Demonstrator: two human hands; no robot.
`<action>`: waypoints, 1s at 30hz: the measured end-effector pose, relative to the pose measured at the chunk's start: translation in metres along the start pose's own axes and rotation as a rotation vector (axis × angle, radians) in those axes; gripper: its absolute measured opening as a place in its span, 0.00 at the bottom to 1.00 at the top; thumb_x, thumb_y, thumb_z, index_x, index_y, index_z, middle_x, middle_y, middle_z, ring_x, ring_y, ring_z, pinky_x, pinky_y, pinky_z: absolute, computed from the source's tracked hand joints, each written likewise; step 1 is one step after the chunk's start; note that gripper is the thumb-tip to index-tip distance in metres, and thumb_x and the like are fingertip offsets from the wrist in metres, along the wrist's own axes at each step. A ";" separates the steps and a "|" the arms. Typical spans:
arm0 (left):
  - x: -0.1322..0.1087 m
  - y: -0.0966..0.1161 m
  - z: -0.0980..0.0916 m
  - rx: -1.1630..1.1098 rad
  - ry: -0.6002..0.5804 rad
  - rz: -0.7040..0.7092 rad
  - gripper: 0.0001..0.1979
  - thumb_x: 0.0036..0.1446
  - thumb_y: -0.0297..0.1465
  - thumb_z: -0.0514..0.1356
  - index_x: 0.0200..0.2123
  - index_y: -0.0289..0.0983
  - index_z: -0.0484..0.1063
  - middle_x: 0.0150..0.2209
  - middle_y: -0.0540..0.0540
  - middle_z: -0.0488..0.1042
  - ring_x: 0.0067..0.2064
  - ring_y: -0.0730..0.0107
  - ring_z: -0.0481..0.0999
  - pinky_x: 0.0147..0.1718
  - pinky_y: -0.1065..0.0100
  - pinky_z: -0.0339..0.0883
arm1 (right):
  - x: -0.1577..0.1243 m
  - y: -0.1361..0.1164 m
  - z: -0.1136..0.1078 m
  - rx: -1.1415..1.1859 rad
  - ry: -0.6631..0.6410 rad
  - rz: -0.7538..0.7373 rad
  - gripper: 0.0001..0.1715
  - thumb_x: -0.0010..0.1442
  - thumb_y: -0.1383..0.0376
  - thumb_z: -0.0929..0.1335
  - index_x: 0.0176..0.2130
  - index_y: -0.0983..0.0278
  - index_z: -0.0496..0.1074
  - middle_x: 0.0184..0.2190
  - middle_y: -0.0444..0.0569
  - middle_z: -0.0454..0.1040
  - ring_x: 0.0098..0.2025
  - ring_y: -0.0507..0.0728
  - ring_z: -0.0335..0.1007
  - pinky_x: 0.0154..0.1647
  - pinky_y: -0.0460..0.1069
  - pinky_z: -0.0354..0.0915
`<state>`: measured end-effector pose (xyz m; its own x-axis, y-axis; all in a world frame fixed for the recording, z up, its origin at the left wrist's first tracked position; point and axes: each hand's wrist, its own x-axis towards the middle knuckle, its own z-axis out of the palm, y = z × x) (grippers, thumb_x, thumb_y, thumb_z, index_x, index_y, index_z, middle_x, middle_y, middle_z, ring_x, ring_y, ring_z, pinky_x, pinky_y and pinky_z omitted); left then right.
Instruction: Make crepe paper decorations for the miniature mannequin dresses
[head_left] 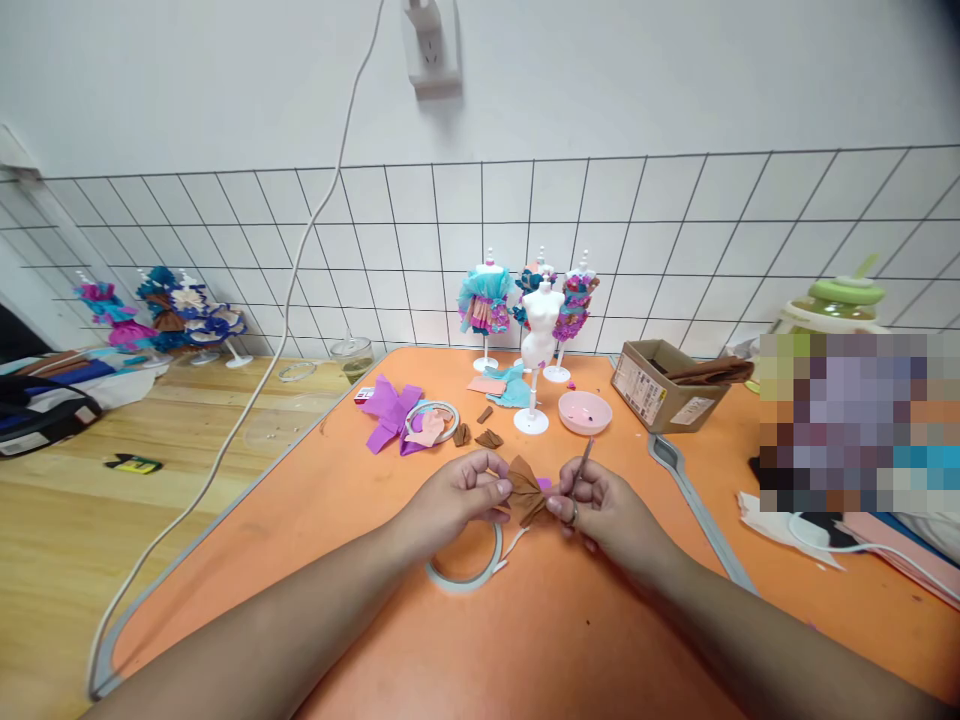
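Note:
A fan-shaped, pleated piece of brown crepe paper [527, 488] is stretched between my two hands above the orange table. My left hand [471, 488] pinches its left edge between thumb and fingers. At the gathered right end, my right hand [600, 505] grips the paper with closed fingertips. A slim, pointed metal tool [584, 458], which looks like small scissors, also sticks up from that hand. Just below lies a roll of white tape [465, 572], partly covered by my left hand. Folded brown paper pieces [489, 439] rest beyond my hands.
A bare white mannequin [541, 325] stands before several dressed ones. Nearby are a pink bowl [585, 413], a cardboard box [667, 387], purple paper [384, 418] and a second tape roll [453, 430]. A white cable [289, 300] hangs at left. A cutter [133, 464] lies on the wooden surface.

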<state>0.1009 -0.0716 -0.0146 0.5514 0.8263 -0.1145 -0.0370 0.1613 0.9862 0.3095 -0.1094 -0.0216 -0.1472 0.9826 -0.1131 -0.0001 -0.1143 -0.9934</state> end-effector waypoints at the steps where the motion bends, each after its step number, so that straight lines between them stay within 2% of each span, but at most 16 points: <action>1: 0.000 0.000 0.001 0.002 0.014 0.012 0.17 0.49 0.40 0.67 0.34 0.36 0.64 0.27 0.54 0.66 0.31 0.75 0.69 0.39 0.67 0.67 | 0.000 0.002 0.000 -0.009 -0.004 -0.003 0.29 0.43 0.48 0.75 0.32 0.60 0.59 0.31 0.45 0.73 0.23 0.49 0.64 0.20 0.43 0.57; 3: 0.002 0.000 0.002 0.001 0.067 0.037 0.17 0.49 0.39 0.66 0.34 0.37 0.64 0.26 0.55 0.64 0.31 0.76 0.68 0.40 0.66 0.67 | 0.003 0.006 -0.004 -0.027 0.005 -0.032 0.28 0.45 0.49 0.75 0.32 0.61 0.59 0.27 0.41 0.70 0.24 0.49 0.64 0.22 0.43 0.58; 6: 0.005 0.000 -0.002 0.003 0.192 0.089 0.15 0.51 0.38 0.65 0.35 0.37 0.64 0.29 0.53 0.65 0.35 0.73 0.70 0.44 0.64 0.67 | 0.009 0.012 -0.015 -0.072 0.021 -0.074 0.25 0.47 0.51 0.74 0.32 0.61 0.59 0.28 0.41 0.70 0.28 0.50 0.67 0.29 0.45 0.61; 8: 0.006 0.000 -0.007 0.029 0.244 0.140 0.13 0.53 0.38 0.62 0.36 0.37 0.64 0.34 0.50 0.68 0.41 0.69 0.71 0.48 0.61 0.66 | 0.011 0.011 -0.023 -0.119 0.043 -0.094 0.24 0.49 0.51 0.73 0.31 0.61 0.58 0.29 0.42 0.71 0.30 0.52 0.68 0.33 0.46 0.62; 10: 0.004 0.002 -0.011 0.098 0.242 0.213 0.11 0.55 0.36 0.58 0.39 0.37 0.64 0.43 0.45 0.71 0.49 0.63 0.70 0.52 0.58 0.63 | 0.011 0.007 -0.028 -0.176 0.046 -0.106 0.23 0.50 0.52 0.73 0.31 0.61 0.58 0.28 0.42 0.71 0.31 0.52 0.68 0.33 0.46 0.61; 11: 0.002 0.004 -0.011 0.169 0.236 0.267 0.12 0.55 0.35 0.57 0.43 0.38 0.64 0.49 0.43 0.70 0.54 0.60 0.68 0.55 0.56 0.60 | 0.009 0.004 -0.030 -0.205 0.026 -0.104 0.23 0.50 0.52 0.73 0.31 0.61 0.58 0.28 0.42 0.71 0.30 0.51 0.67 0.32 0.46 0.61; 13: -0.004 0.008 -0.009 0.384 0.241 0.415 0.22 0.54 0.34 0.57 0.53 0.40 0.62 0.60 0.41 0.61 0.63 0.55 0.57 0.61 0.53 0.51 | 0.003 -0.001 -0.029 -0.238 -0.080 -0.079 0.22 0.50 0.53 0.73 0.30 0.61 0.59 0.27 0.42 0.71 0.30 0.52 0.67 0.32 0.46 0.61; 15: -0.013 0.012 -0.004 0.618 0.215 0.547 0.31 0.53 0.36 0.60 0.60 0.41 0.58 0.66 0.41 0.51 0.67 0.50 0.46 0.63 0.51 0.43 | -0.005 -0.004 -0.024 -0.238 -0.216 -0.056 0.20 0.50 0.56 0.74 0.29 0.61 0.60 0.28 0.43 0.71 0.31 0.52 0.68 0.32 0.46 0.62; 16: -0.017 0.013 0.001 0.683 0.153 0.565 0.31 0.53 0.38 0.61 0.60 0.41 0.58 0.67 0.40 0.49 0.67 0.48 0.46 0.63 0.50 0.43 | -0.009 -0.005 -0.022 -0.232 -0.272 -0.053 0.19 0.50 0.57 0.74 0.29 0.62 0.61 0.28 0.44 0.72 0.32 0.52 0.68 0.33 0.46 0.62; 17: -0.021 0.014 0.005 0.692 0.071 0.550 0.30 0.54 0.40 0.60 0.59 0.41 0.61 0.66 0.40 0.52 0.66 0.48 0.49 0.62 0.50 0.45 | -0.013 -0.006 -0.019 -0.228 -0.310 -0.056 0.18 0.51 0.58 0.73 0.29 0.62 0.61 0.29 0.44 0.72 0.32 0.52 0.69 0.33 0.46 0.62; 19: -0.027 0.015 0.014 0.624 -0.059 0.423 0.27 0.56 0.42 0.59 0.58 0.41 0.63 0.62 0.39 0.61 0.62 0.51 0.58 0.59 0.54 0.52 | -0.019 -0.007 -0.015 -0.227 -0.338 -0.079 0.17 0.53 0.58 0.73 0.30 0.62 0.61 0.29 0.45 0.73 0.33 0.53 0.69 0.34 0.46 0.63; 21: -0.028 0.013 0.022 0.540 -0.167 0.274 0.25 0.58 0.43 0.56 0.56 0.40 0.66 0.55 0.41 0.69 0.56 0.56 0.66 0.54 0.59 0.59 | -0.023 -0.009 -0.014 -0.235 -0.323 -0.106 0.17 0.53 0.57 0.72 0.30 0.61 0.62 0.30 0.46 0.74 0.33 0.53 0.69 0.34 0.47 0.63; 23: -0.026 0.010 0.026 0.521 -0.233 0.158 0.21 0.57 0.44 0.56 0.49 0.38 0.71 0.45 0.43 0.74 0.47 0.61 0.71 0.47 0.64 0.63 | -0.023 -0.012 -0.016 -0.238 -0.285 -0.127 0.18 0.53 0.55 0.72 0.29 0.61 0.61 0.30 0.46 0.74 0.33 0.53 0.69 0.33 0.47 0.62; 26: -0.021 0.007 0.026 0.563 -0.199 0.049 0.16 0.55 0.43 0.59 0.36 0.35 0.73 0.30 0.50 0.70 0.32 0.72 0.68 0.33 0.72 0.62 | -0.019 -0.017 -0.021 -0.253 -0.226 -0.126 0.21 0.50 0.54 0.74 0.29 0.61 0.61 0.29 0.46 0.74 0.30 0.52 0.67 0.30 0.46 0.61; 30: -0.018 0.010 0.018 0.583 -0.213 -0.017 0.18 0.55 0.45 0.58 0.28 0.35 0.67 0.21 0.55 0.58 0.23 0.79 0.56 0.21 0.75 0.50 | -0.014 -0.017 -0.027 -0.277 -0.174 -0.108 0.20 0.50 0.55 0.74 0.30 0.62 0.62 0.27 0.44 0.72 0.27 0.50 0.64 0.29 0.45 0.59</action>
<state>0.1052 -0.0944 -0.0010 0.7043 0.6907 -0.1638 0.4012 -0.1970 0.8945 0.3385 -0.1171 -0.0033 -0.3272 0.9446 -0.0261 0.2398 0.0562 -0.9692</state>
